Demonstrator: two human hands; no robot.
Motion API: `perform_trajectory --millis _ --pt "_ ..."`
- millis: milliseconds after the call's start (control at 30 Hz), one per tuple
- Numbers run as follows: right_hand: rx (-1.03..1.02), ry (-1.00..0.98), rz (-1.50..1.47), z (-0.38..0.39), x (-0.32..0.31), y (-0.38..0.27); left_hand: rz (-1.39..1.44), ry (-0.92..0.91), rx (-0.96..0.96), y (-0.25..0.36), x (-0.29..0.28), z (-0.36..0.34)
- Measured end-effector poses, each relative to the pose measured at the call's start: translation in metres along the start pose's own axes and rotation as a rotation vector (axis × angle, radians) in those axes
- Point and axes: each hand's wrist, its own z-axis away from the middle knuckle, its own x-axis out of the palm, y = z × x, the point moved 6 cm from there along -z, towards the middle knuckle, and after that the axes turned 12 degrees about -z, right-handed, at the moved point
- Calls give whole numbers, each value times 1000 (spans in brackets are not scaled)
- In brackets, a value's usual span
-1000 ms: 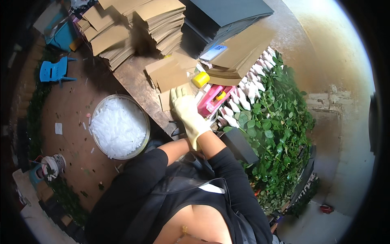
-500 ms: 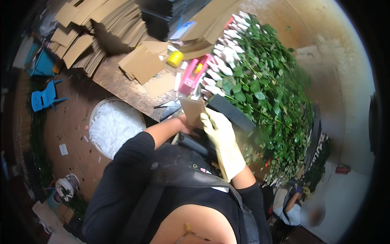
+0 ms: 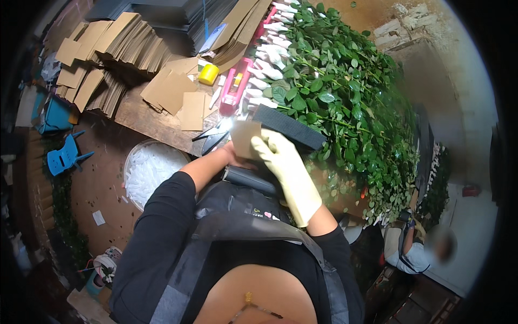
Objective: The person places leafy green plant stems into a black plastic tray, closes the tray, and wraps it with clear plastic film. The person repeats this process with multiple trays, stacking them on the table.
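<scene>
Away from the worktop (image 3: pixel 141 116) the right hand (image 3: pixel 278 156) has been drawn, a cardboard piece (image 3: pixel 244 138) pinched in it; the left hand's (image 3: pixel 234 153) grip cannot be told.

The cardboard piece (image 3: pixel 244 139) looks matt, the table (image 3: pixel 168 124) rough, scuffed wood.

cardboard piece (image 3: pixel 244 139) before the tape dispenser (image 3: pixel 230 98), cardboard stacks (image 3: pixel 129 44) on the table (image 3: pixel 151 121) at left, leafy stems (image 3: pixel 345 108) at right

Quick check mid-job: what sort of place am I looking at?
Probably a flower-packing workroom: leafy stems with white-covered ends lie massed together, cardboard stacks sit on the wooden table, and the gloved right hand holds a cardboard piece.
</scene>
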Motion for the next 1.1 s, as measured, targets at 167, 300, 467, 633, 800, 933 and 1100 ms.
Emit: perform_trajectory --millis 167,300,467,633,800,933,1100 --pt "450 -232 -266 9 -27 126 -595 35 64 36 -50 -15" --pt "604 -237 -148 1 -41 142 -684 -235 -2 1 -5 -1" --pt "659 -380 -108 -17 -38 172 -583 -44 -18 12 -87 42" --pt "719 -293 -41 -19 -34 186 -422 90 -22 9 -125 53" --pt "674 -350 383 -28 -30 175 -308 86 74 44 -93 8" --pt "571 -174 394 -22 -25 169 -270 37 -7 39 -84 10" --pt "340 -251 640 -21 -13 149 -303 -120 -45 35 -83 5"
